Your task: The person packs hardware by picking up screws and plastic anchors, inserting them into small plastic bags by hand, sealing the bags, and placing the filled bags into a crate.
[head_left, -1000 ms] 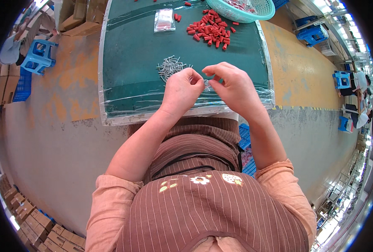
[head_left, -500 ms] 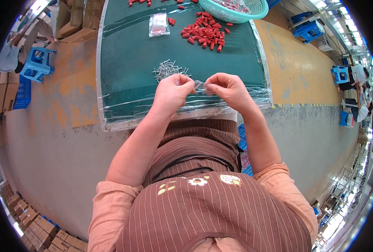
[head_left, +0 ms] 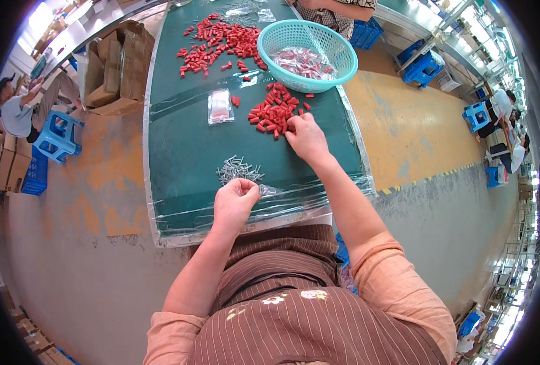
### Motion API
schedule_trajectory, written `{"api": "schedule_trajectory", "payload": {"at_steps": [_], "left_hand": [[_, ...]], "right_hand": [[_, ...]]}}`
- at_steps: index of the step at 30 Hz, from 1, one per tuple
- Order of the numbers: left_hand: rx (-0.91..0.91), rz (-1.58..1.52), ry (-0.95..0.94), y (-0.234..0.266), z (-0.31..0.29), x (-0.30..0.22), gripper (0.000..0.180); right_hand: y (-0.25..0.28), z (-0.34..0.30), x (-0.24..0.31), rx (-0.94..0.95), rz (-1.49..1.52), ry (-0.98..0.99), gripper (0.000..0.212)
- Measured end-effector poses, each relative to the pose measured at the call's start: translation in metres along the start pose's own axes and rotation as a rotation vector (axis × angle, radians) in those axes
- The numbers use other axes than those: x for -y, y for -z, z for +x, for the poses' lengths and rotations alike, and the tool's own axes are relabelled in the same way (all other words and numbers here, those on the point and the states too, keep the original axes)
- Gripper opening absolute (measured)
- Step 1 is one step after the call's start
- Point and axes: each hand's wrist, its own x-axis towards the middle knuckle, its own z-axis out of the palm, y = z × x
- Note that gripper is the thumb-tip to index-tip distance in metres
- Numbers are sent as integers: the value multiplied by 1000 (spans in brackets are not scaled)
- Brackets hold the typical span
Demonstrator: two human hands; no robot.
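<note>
My left hand [head_left: 236, 204] is closed in a pinch on a small clear plastic bag [head_left: 271, 190], low over the near part of the table. Just beyond it lies a heap of silver screws [head_left: 238, 170]. My right hand [head_left: 307, 140] reaches forward to the near right edge of a pile of red plastic caps [head_left: 273, 111]. Its thumb and fingertips are bent together around a cap there, which they partly hide. Left of this pile lies a stack of small clear bags [head_left: 220, 107], with a couple of loose caps beside it.
A mint-green basket [head_left: 269, 45] holding filled clear bags stands at the table's right side. Farther back spreads a bigger heap of red caps [head_left: 227, 38]. Another person's arm [head_left: 343, 8] shows at the far end. Cardboard boxes [head_left: 121, 70] and a blue stool [head_left: 59, 137] stand left.
My right hand has left the plastic bag and moved forward to the red caps. The left hand keeps the bag. The view has tilted up, showing more of the table's far end.
</note>
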Motion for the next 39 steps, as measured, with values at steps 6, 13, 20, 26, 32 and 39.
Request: {"api": "schedule_trajectory", "payload": {"at_steps": [6, 13, 20, 26, 32, 39], "left_hand": [[-21, 51, -55, 3, 3, 8, 5], [-21, 111, -94, -1, 4, 18, 7], [-33, 130, -96, -1, 1, 19, 8], [-71, 212, -131, 0, 0, 6, 10], [-57, 208, -130, -3, 4, 7, 12], [-58, 323, -176, -11, -7, -6, 14]], "right_hand": [[-4, -21, 11, -52, -41, 216, 9], [7, -42, 13, -42, -51, 274, 7], [11, -45, 10, 31, -54, 205, 7], [12, -34, 1, 8, 243, 118, 11], [11, -29, -12, 105, 746, -216, 18], [42, -87, 56, 318, 1178, 1, 13]]}}
